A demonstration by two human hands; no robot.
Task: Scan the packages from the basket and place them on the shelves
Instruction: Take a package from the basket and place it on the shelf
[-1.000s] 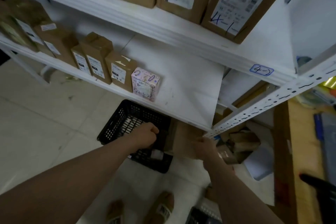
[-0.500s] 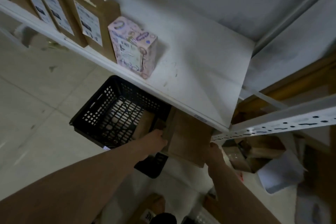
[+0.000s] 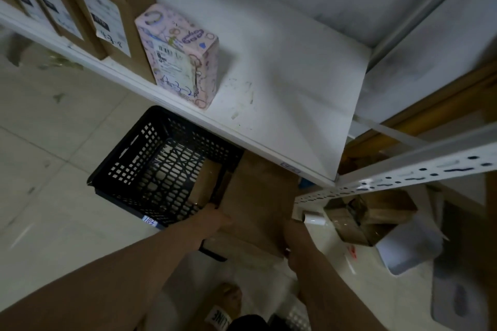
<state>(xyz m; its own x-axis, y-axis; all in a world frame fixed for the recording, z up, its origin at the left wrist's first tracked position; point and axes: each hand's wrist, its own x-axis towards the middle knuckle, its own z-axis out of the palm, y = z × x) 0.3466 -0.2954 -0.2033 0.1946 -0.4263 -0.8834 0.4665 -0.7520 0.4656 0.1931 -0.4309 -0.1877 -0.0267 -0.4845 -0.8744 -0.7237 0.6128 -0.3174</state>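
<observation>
— Gripping that big cardboard box (image 3: 258, 196) from both sides, see? The left hand (image 3: 212, 219) has its grip on the box's left edge, the right hand (image 3: 291, 234) on the near right corner.
— Tight grip?
— Each grip is closed on the box. The fingers go round behind the cardboard, so the fingertips are hidden.
— And where's the box?
— Low down, under the front lip of the white shelf (image 3: 282, 75), at the right end of the black basket (image 3: 122, 149). Whether it rests on the rim or hangs clear of it, I can't tell.
— Anything else in the basket?
— One smaller brown package (image 3: 205, 185), just left of the big box.
— And up on the shelf?
— A pink patterned box (image 3: 177, 56) stands upright at the front edge, label facing out. It touches a row of brown labelled boxes (image 3: 115, 8) on its left. Right of the white perforated upright (image 3: 403, 173), a heap of parcels (image 3: 376, 212) lies on the tiled floor (image 3: 53, 121)
</observation>
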